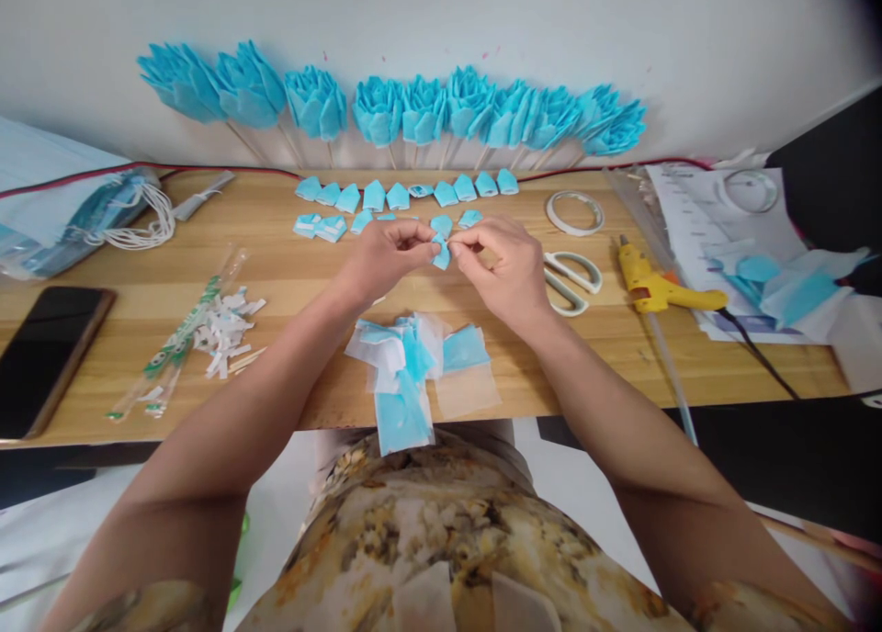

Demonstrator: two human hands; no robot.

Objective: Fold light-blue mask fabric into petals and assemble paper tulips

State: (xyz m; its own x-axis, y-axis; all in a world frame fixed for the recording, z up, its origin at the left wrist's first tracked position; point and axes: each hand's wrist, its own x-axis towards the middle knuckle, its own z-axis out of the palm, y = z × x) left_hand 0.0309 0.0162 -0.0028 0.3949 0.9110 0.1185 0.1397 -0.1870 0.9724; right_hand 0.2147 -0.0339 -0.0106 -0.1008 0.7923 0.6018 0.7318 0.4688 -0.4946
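Pinched between the fingertips of the left hand (382, 260) and the right hand (503, 269), a blue folded piece (442, 255) sits above the table (289, 278), nearer its far edge. Fingers hide its top, so the fold is hard to read. Scissors (569, 283) lie just right of the hands, with cut blue sheets (413, 375) at the near edge. The piece's long axis runs roughly upright, free end down.

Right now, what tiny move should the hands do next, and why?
Probably pinch the fold tight. The left hand and right hand both hold one small blue piece at their fingertips, and it looks half folded, while the folded pieces in rows just behind look neatly creased.
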